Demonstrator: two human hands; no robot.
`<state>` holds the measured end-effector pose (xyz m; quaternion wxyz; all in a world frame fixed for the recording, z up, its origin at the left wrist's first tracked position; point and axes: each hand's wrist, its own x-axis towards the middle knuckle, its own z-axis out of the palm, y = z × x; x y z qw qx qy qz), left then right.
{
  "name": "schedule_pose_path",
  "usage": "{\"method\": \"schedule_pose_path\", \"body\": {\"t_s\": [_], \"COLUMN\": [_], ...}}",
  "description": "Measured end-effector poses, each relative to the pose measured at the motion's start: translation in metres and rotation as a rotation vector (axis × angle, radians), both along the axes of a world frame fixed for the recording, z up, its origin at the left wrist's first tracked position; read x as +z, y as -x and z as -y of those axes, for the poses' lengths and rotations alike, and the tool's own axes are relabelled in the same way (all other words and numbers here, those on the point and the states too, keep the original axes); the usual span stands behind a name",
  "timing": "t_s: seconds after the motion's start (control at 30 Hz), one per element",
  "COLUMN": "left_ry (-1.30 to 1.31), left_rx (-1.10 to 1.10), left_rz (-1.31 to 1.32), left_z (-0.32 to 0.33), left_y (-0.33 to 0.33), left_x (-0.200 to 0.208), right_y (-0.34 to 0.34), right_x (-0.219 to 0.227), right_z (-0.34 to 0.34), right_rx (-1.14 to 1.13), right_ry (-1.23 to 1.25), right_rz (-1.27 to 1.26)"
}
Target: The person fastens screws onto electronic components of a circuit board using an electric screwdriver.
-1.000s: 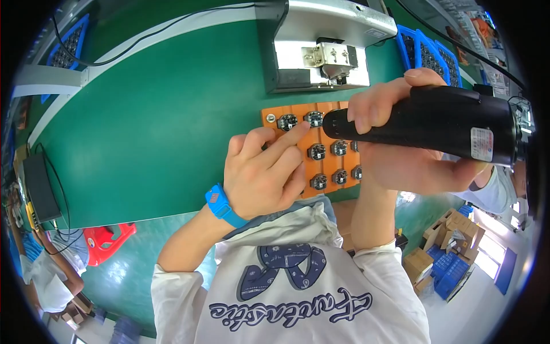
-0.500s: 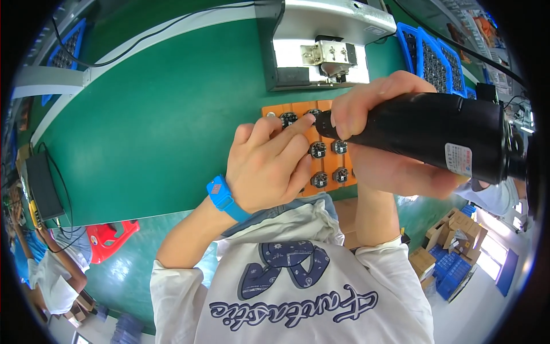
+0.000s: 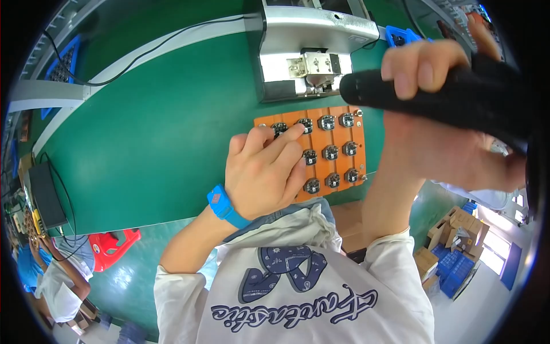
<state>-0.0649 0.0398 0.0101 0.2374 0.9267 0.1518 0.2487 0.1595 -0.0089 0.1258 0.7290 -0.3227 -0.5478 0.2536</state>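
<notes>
My right hand (image 3: 427, 146) is wrapped around a black electric screwdriver (image 3: 369, 90), raised to the right of an orange fixture board (image 3: 338, 136). The driver's tip points left and is apart from the board. Small round motor-like parts (image 3: 330, 152), black and silver, sit in rows on the board. My left hand (image 3: 260, 166), with a blue wrist strap (image 3: 222, 203), lies over the board's left side. Its index finger is stretched out and touches one part in the far row; the other fingers are loosely bent and cover some of the board.
Beyond the board stands a silver metal machine (image 3: 315, 28) with a bracket (image 3: 317, 64) on its front. Blue bins (image 3: 401, 36) are at the far right. A black box (image 3: 44, 195) with cables sits at the green table's (image 3: 143, 132) left end, near another person's arms (image 3: 71, 275).
My right hand has lifted the screwdriver off the far row and drawn it to the right, uncovering the board's right side. My left index finger stays at its part.
</notes>
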Motion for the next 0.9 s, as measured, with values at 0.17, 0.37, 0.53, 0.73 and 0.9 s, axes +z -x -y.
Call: {"method": "schedule_pose_path", "body": {"t_s": [0.17,0.37,0.53,0.73,0.9], "left_ry": [0.018,0.032,0.021,0.029,0.029], "left_rx": [0.014,0.01,-0.029,-0.011,0.0], "left_rz": [-0.019,0.001,0.085,0.142,0.162], "left_z": [-0.002,-0.003,-0.004,-0.004,-0.005], "left_y": [-0.001,-0.003,-0.005,0.0,0.0], "left_x": [-0.001,-0.002,-0.006,-0.007,-0.01], "right_y": [-0.023,-0.006,0.016,0.023,0.027], "right_x": [-0.006,-0.012,0.002,0.002,-0.004], "right_z": [-0.024,0.0,-0.007,-0.006,0.0], "right_rx": [0.275,0.238,0.08,0.048,0.05], "right_ry": [0.004,0.052,0.047,0.037,0.035], "right_rz": [0.303,0.228,0.088,-0.072,-0.245]}}
